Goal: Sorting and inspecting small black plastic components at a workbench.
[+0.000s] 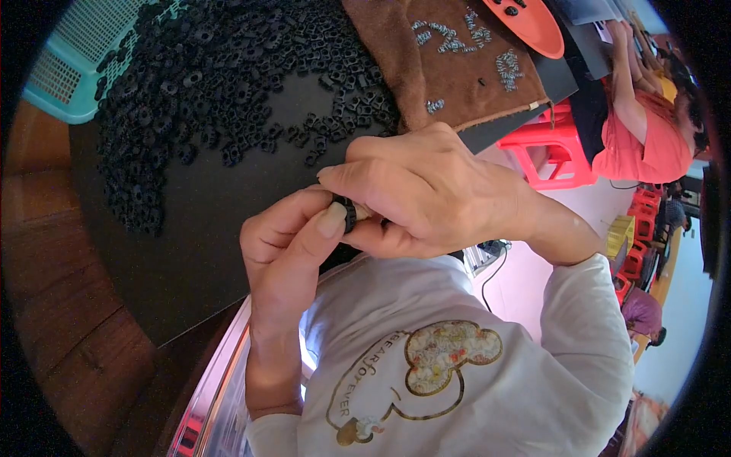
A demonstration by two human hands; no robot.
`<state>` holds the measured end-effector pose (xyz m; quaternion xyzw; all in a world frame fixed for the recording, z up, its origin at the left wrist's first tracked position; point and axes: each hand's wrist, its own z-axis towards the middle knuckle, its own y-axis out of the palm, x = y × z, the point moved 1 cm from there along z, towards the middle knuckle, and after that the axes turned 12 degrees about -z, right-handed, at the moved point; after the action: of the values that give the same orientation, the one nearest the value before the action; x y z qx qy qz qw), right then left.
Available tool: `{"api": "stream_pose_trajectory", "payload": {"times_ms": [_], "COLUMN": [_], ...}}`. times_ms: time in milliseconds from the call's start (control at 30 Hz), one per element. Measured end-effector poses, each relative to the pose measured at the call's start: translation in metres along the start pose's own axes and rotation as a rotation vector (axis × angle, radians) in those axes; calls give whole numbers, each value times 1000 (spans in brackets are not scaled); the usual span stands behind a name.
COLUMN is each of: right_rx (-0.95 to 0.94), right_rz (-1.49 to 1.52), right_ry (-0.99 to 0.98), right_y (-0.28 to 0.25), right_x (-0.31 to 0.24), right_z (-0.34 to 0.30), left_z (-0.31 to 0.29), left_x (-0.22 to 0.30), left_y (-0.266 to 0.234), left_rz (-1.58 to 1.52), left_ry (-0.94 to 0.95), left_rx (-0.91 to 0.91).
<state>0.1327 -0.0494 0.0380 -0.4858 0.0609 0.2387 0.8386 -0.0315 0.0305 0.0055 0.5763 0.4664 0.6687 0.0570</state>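
Both my hands meet in front of my chest, over the near edge of the dark table. My left hand (293,232) pinches a small black plastic part (350,214) between thumb and fingers. Against the part's other side, my right hand (430,194) has its fingers bent and pressed together. A dark bit shows between the right fingers, but what they hold is mostly hidden. Beyond my hands, a wide heap of similar black plastic parts (205,84) covers much of the table (205,259).
A green plastic basket (65,80) stands far left. On a brown cloth (457,84) lie several clusters of small metal springs (509,70). An orange tray (533,27) holds a few black pieces. To the right are a red stool (560,148) and a seated person in a coral shirt.
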Motion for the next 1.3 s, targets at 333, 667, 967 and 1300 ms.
{"api": "stream_pose_trajectory", "payload": {"times_ms": [333,667,967,1300], "right_rx": [78,93,99,135], "right_rz": [-69,-135,-220,-219], "right_ry": [39,-72,-90,-150], "right_y": [7,9,-5,0], "right_x": [-5,-6,-5,-1], "right_z": [-5,-7,-1,-4], "left_z": [-1,-5,-5,-6], "left_x": [-13,-17,-17,-16], "left_y": [5,-5,-7,-10], "left_rz": [105,211,118,291], "left_ry": [220,253,194,190], "left_rx": [12,-15,-5,-22]}}
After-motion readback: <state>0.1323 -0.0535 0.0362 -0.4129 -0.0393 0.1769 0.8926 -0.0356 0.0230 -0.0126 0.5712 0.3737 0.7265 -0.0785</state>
